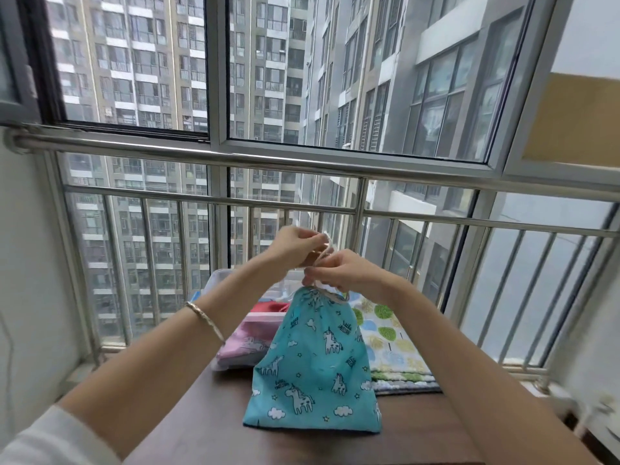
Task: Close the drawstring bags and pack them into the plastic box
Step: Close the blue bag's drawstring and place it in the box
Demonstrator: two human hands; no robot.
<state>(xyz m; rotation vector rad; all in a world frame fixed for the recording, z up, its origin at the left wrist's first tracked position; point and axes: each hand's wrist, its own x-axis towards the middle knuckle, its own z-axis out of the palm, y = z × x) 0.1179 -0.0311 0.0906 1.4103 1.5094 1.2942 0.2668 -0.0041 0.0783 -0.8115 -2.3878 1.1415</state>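
Closest in, a white sleeve point(50, 437) on the left arm, then a dark wooden table point(208, 431) running away from the camera; a thin bracelet point(204, 318) sits on the left wrist. The turquoise unicorn bag point(312, 374) is held up over the middle of the table, neck gathered tight at the top and bottom edge down at the tabletop; can't tell if it's actually resting there or just hanging. Right hand point(339, 273) is right at the bag's neck, fingers curled and pinching the cord point(327, 245); left hand point(295, 243) is a bit higher and further back, also pinching that cord, so both are gripping the drawstring.

Behind the bag on the left, partly hidden by the left forearm, is the clear plastic box point(223, 273); there's a pink bag point(245, 344) in it and something red point(271, 308) behind that. To the right of the box, a leaf-print fabric piece point(385, 337) lies flat on the table, touching the unicorn bag's side from this angle.

Past the table a steel railing point(235, 156), then the window frames point(218, 95); apartment towers point(134, 62) fill the glass.
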